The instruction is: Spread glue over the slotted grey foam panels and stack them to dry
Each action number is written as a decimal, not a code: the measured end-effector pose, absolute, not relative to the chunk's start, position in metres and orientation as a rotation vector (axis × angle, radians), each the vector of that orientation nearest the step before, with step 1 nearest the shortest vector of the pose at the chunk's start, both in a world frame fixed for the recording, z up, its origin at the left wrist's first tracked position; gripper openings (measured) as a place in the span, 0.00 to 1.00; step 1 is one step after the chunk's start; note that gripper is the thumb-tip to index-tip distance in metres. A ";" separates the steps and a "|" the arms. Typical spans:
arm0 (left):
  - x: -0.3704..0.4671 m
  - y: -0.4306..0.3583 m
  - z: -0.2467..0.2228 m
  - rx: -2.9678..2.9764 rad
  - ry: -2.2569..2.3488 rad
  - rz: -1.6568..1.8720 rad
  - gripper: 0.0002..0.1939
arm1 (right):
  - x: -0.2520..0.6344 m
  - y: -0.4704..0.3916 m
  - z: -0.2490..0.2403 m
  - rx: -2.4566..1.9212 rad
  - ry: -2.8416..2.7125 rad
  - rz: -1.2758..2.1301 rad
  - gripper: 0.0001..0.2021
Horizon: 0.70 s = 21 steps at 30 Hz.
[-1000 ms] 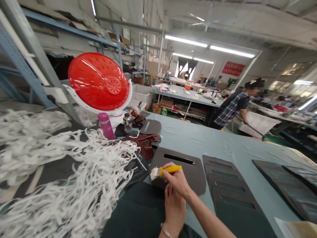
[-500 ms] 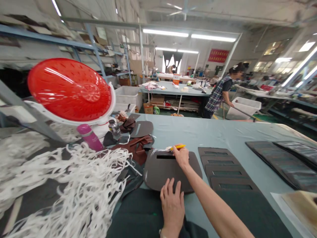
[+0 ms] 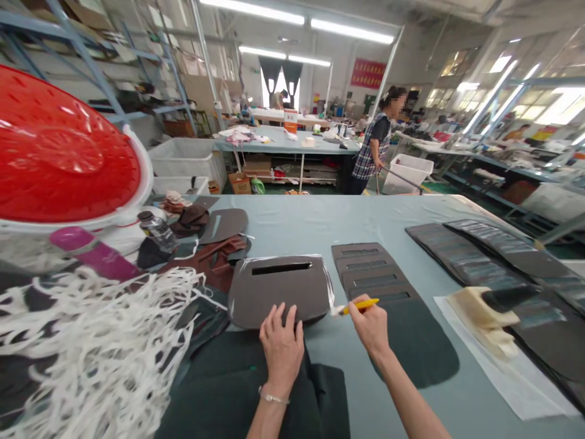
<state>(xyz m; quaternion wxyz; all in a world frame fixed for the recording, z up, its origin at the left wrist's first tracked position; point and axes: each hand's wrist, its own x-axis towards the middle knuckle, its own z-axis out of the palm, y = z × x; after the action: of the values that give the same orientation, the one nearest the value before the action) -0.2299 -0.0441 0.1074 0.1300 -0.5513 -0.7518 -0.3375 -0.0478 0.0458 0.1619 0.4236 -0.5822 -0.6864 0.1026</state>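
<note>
A dark grey rounded panel (image 3: pixel 278 292) with a long slot lies on the blue-green table (image 3: pixel 292 222). Wet white streaks show along its top and right edges. My left hand (image 3: pixel 282 344) rests with spread fingers on the panel's near edge. In my right hand (image 3: pixel 369 326) is a yellow-handled brush (image 3: pixel 361 306), its whitish tip just off the panel's lower right corner. To the right, several slotted dark panels (image 3: pixel 372 265) overlap in a row, with a dark green sheet (image 3: pixel 418 344) below them.
White strips (image 3: pixel 105 347) are heaped at the left, near a purple bottle (image 3: pixel 94 253), a clear bottle (image 3: pixel 156 230) and a large red basin (image 3: pixel 68 152). A beige block (image 3: pixel 484 317) with a black object sits on white paper at right. Beyond the table stands a person (image 3: pixel 372 143).
My right hand has moved the brush from the panel's top edge round to its lower right corner. My left hand stays on the near edge. The view has turned right.
</note>
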 end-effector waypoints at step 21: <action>-0.274 -0.098 0.087 -1.268 -2.110 -1.712 0.15 | -0.259 -0.001 0.177 -0.692 -2.202 0.707 0.08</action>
<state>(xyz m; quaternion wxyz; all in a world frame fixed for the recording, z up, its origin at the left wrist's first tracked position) -0.2737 -0.0979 0.0870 0.0717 -0.4217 -0.7019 -0.5695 -0.2585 -0.0005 0.1773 0.3559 -0.2681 -0.8524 0.2738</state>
